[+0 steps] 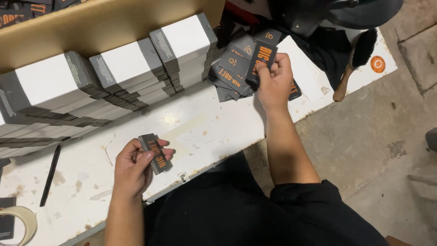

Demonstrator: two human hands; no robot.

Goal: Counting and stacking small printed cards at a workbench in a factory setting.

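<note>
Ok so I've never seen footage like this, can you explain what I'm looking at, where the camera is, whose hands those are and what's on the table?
There is no machine here. The one picture comes from a camera worn on a person's head, looking down, so the two bare arms belong to that person. The left hand holds a small dark card with orange print. The right hand reaches further out and pinches another card over a loose pile of the same cards.

They work at a white, stained table. Along its far side lie stacks of flat grey and white boxes. A black pen lies near the left, a tape roll sits at the lower left corner, and a wooden brush with black bristles lies at the far right end.
</note>
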